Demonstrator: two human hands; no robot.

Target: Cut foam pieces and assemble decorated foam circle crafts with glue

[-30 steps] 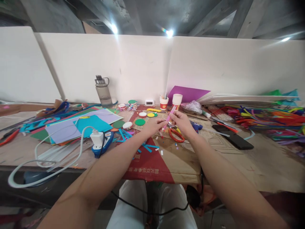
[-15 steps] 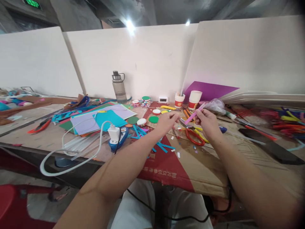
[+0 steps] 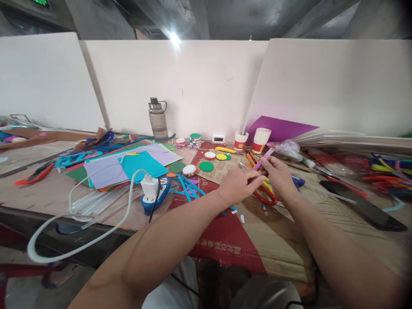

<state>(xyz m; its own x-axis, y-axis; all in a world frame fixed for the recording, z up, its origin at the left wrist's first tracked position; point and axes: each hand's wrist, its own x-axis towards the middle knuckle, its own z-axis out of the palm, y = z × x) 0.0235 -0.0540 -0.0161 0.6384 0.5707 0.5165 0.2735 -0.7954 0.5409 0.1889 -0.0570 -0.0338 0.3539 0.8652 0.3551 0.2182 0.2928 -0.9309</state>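
1. Since half a second ago, the left hand [image 3: 240, 182] has moved across to the right hand [image 3: 279, 172], closing the gap that stood between them.
2. From where I stand, the right hand pinches a pink strip [image 3: 264, 159] between thumb and fingers, its upper end slanting up toward the paper cups [image 3: 261, 140].
3. The left fingers are curled, thumb reaching out beside the strip's lower end; I can't tell whether they have hold of it.
4. That strip is raised over the cardboard [image 3: 283, 251], with red-handled scissors [image 3: 273, 201] lying just under the hands.
5. Blue paper strips [image 3: 184, 185] are scattered left of the hands, near a green disc [image 3: 206, 166].
6. A dark phone [image 3: 363, 205] lies beyond the right forearm.
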